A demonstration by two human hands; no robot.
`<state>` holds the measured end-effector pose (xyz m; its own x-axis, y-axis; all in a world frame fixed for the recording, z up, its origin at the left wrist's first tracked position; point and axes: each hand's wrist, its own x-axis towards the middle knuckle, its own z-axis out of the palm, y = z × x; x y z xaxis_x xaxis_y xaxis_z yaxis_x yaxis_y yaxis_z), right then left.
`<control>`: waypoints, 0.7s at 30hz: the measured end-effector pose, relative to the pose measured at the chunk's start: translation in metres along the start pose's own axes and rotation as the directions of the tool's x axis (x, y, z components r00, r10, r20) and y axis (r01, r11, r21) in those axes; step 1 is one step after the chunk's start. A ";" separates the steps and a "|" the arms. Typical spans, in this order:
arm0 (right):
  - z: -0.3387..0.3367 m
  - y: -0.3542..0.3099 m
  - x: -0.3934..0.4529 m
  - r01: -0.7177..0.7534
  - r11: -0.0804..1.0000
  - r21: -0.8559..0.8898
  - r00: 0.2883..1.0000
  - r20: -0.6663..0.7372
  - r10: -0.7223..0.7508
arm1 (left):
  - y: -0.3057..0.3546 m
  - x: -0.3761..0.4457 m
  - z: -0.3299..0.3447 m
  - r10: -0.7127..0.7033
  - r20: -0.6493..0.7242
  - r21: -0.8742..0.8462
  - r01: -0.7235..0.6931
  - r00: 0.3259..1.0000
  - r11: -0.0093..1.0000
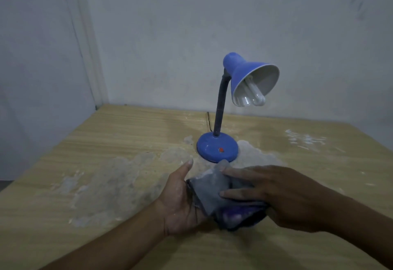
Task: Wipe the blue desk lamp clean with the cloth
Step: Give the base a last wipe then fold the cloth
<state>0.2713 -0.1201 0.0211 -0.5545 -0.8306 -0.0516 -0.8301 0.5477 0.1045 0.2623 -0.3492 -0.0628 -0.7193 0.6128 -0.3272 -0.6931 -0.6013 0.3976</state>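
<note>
The grey cloth [214, 193] lies bunched between both hands above the wooden table [106, 142]. The left hand [180, 203] cradles it palm-up, fingers relaxed; the right hand [274, 193] lies on top, straight fingers pressing. The blue lamp [219, 142] stands upright just beyond, untouched.

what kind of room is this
Probably a plain, bare indoor workroom or study corner: a worn wooden table pushed against scuffed pale walls, with a blue desk lamp standing on it.

lamp [217, 148] standing mid tabletop [106, 142] toward the far wall, cloth [214, 193] just near of its base, between both hands
</note>
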 end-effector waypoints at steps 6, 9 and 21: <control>0.007 0.008 0.000 -0.022 0.999 0.042 0.998 0.060 0.019 | 0.008 -0.002 0.002 0.059 -0.014 0.047 -0.059 0.998 0.997; 0.016 0.008 -0.008 -0.146 0.960 0.237 0.987 0.095 0.127 | 0.014 -0.003 0.004 0.112 -0.076 0.240 -0.091 0.991 0.966; 0.063 -0.009 0.030 -0.008 -0.349 0.937 0.868 0.180 0.462 | 0.029 0.009 0.011 0.216 -0.089 0.418 -0.160 0.972 0.894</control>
<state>0.2581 -0.1433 -0.0441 -0.8755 -0.4503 -0.1753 0.2398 -0.0900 -0.9666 0.2359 -0.3553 -0.0451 -0.8531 0.4207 -0.3086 -0.4849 -0.4212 0.7665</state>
